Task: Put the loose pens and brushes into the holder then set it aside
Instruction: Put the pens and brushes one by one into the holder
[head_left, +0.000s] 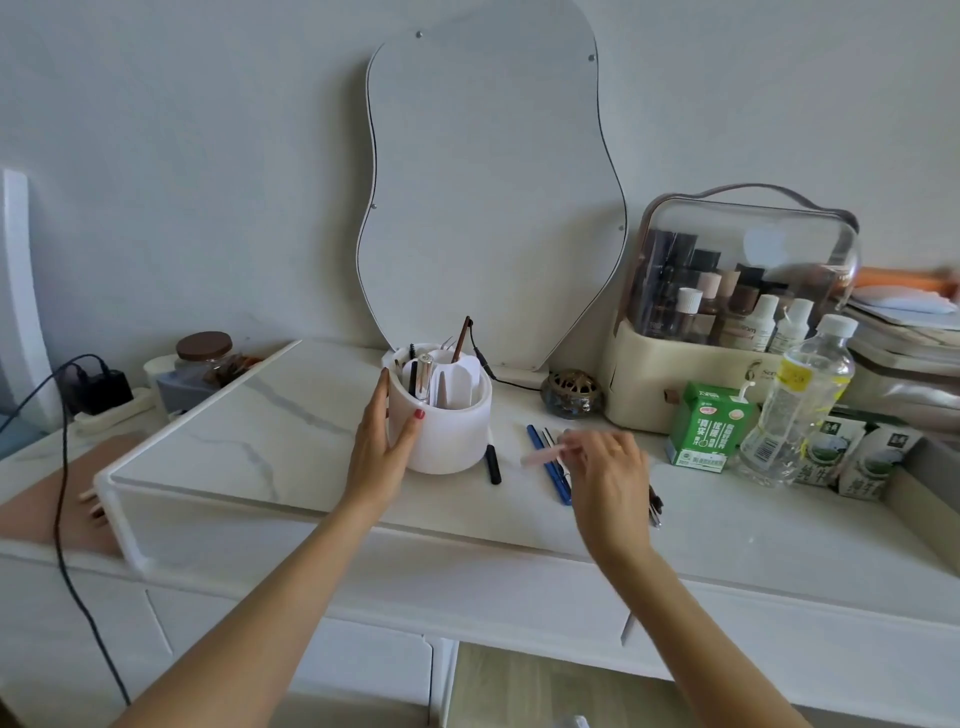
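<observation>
Holder (441, 415), a white round pot with inner dividers, stood on the white desktop (727, 519) in front of the mirror (488, 182), at the right end of the marble-look riser (260, 441). It already held several upright items, among them a silver tube, a brown-handled brush and a spoolie.

Left hand (382, 441) was wrapped against the holder's left wall, fingers and thumb curved about it, steadying it. Right hand (605, 473) hovered over the loose items to the right of the holder, and pinched a pale pink stick (540, 455) between thumb and fingertips; motion blur prevented a finer reading of that grip.

Loose items remaining on the desktop: a black pen (492, 464) just beside the holder's base, a blue pen (548, 467) with a thin dark tool alongside it, and further dark-tipped pieces partly hidden under the right wrist.

Judgement: the step in hand was the transfer of the pink stick to the holder. Good practice would be to bring it over an open compartment, tip it upright and lower it end-first, clear of the tall brush handle, with the left hand bracing the pot against tipping. The milk carton (709, 426) and water bottle (795, 400) stood near the right hand and could be knocked.
</observation>
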